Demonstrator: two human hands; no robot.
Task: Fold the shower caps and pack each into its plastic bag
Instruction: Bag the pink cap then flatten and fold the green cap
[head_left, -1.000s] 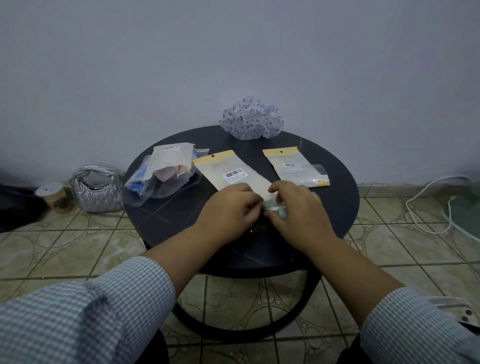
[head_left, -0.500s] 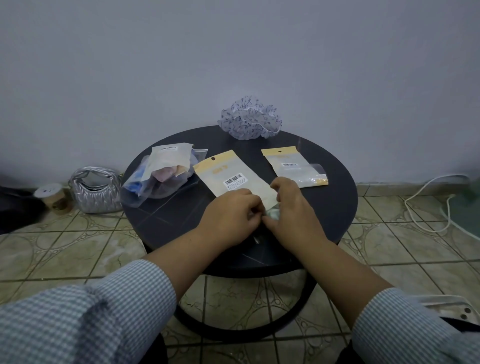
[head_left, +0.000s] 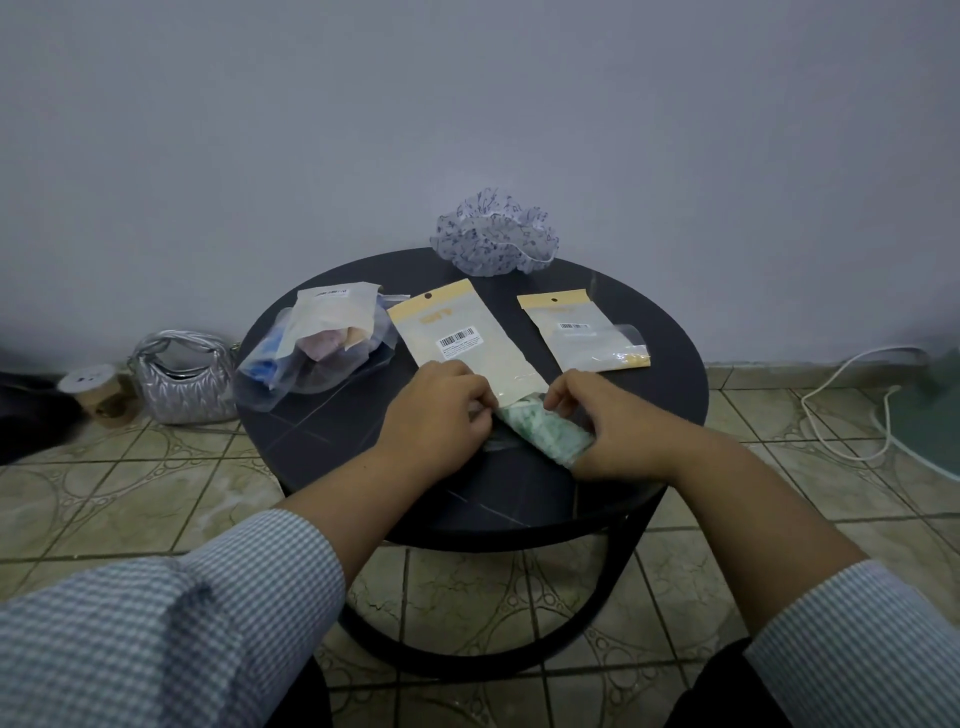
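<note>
You see: green speckled cap (head_left: 543, 425) at 6 o'clock | white cap, blue dots (head_left: 494, 234) at 12 | black table (head_left: 322, 415) | checked sleeves (head_left: 171, 613)

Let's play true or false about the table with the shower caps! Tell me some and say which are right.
1. A loose blue-patterned shower cap sits at the table's far edge. True.
2. The right hand holds a green folded cap. True.
3. The green cap is fully inside the barcode bag. False: it is mostly outside the bag's near end.
4. The silver handbag sits on the table. False: it is on the floor.
</note>
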